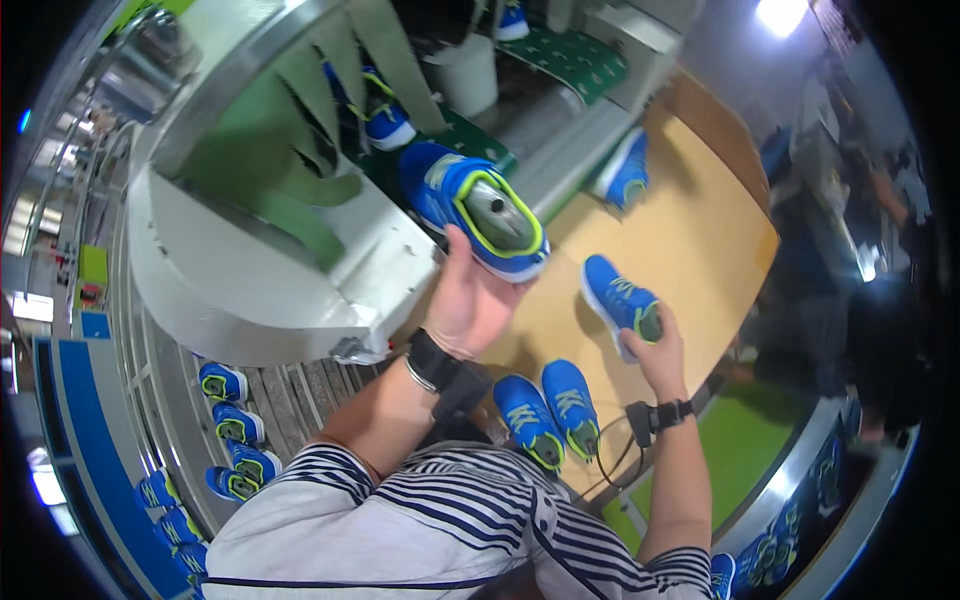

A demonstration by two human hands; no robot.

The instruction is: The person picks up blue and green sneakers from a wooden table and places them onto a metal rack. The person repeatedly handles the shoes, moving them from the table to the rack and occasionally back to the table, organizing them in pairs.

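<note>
My left hand (pixel 468 300) grips a blue shoe (pixel 470 200) with a lime collar and white sole, raised near the grey machine housing; a grey last fills its opening. My right hand (pixel 660 350) holds a second blue shoe (pixel 618 300) by its heel, low over the tan wooden table (pixel 700 230). Two more blue shoes (pixel 548 410) lie side by side on the table near my chest, between my forearms. Both wrists wear dark bands, and a cable hangs from the right one.
A grey machine housing (pixel 260 270) stands to the left, with a green conveyor (pixel 570 55) carrying shoes behind it. Another blue shoe (pixel 628 170) lies at the table's far edge. Several blue shoes (pixel 235 430) sit on a slatted rack at lower left. A white bucket (pixel 465 70) is at the back.
</note>
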